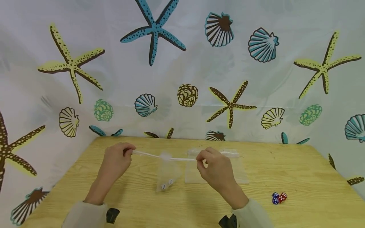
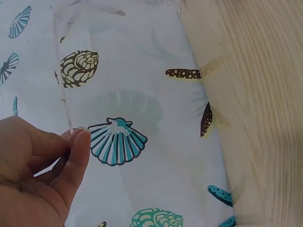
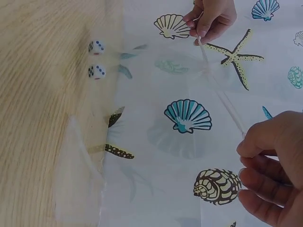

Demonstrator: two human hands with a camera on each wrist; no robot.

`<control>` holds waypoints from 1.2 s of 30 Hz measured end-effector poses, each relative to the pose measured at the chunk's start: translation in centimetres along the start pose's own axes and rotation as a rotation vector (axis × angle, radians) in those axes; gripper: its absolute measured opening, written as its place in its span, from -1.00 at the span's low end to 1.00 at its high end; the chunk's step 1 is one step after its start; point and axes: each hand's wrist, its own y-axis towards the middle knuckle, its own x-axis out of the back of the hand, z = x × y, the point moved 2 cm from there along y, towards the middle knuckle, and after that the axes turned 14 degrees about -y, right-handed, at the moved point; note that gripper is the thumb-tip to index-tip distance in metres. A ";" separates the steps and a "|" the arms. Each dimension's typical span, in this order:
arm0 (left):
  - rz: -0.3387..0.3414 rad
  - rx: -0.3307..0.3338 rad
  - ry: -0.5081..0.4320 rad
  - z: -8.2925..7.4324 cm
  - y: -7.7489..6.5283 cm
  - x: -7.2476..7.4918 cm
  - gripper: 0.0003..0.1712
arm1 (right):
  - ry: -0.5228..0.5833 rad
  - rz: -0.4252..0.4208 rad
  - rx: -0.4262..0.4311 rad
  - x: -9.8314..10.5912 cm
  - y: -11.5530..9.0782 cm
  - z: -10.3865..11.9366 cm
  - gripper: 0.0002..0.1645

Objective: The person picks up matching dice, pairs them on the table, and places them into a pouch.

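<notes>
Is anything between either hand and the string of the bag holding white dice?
Nothing visible is: the left hand and right hand each pinch the string. The red and blue dice lie aside on the table.

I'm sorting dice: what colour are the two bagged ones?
White dice, shown best in the right wrist view.

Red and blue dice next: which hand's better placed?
Right hand, likely: the red and blue dice lie on its side, nearer it than the left hand. Both hands pinch the drawstring, so the right must let go first.
</notes>
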 end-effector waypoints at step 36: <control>-0.101 0.094 -0.053 4.6 5.4 -4.1 -0.77 | -0.027 0.220 -0.174 -7.2 2.8 -0.9 -0.93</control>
